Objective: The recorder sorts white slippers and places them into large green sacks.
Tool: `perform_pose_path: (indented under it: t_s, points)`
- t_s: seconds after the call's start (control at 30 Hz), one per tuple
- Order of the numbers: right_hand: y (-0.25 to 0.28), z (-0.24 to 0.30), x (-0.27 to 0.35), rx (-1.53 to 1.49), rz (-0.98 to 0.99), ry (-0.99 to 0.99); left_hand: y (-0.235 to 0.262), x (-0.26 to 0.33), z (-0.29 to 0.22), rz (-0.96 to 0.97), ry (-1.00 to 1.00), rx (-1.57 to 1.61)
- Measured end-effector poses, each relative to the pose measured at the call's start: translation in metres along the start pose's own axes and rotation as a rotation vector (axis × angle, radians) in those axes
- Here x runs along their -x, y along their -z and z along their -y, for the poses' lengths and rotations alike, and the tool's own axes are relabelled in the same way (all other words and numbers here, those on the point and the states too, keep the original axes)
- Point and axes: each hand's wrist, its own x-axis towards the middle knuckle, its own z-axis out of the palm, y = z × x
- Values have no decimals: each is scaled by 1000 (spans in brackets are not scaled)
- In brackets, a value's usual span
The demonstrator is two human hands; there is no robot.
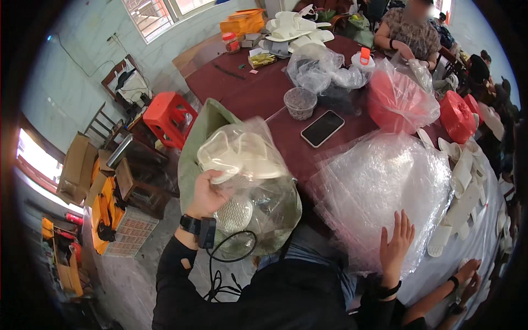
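Observation:
My left hand is closed on a clear plastic bag with a pair of cream-white slippers inside, held over the mouth of a large green sack. More bagged slippers lie inside that sack, one showing a textured sole. My right hand has its fingers stretched out over a stack of clear plastic bags on the dark red table; whether it touches them I cannot tell. Loose white slippers are heaped beyond the stack at the right.
A phone, a round clear tub and a pink-filled plastic bag rest on the table. Across it sits a person. Another person's hands are at my lower right. A red stool stands left of the sack.

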Motion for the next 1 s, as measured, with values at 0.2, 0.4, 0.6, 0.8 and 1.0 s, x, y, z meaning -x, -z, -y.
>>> perform_pose_path:
  t_s: [0.2, 0.4, 0.6, 0.8, 1.0]
  points:
    - [-1, -4, 3, 31, 23, -4, -39, 8, 3, -82, -128, 21]
    - [-6, -6, 7, 31, 47, -15, -35, 7, 23, 66, -30, 76]
    - [-11, -9, 10, 34, 37, -29, -44, -9, 45, -29, -40, 239]
    - [-11, -6, 11, 15, 65, -23, -9, -42, 22, -130, -146, 225]
    - [-13, -7, 13, 11, 71, -35, 36, -51, 8, -87, -168, 313]
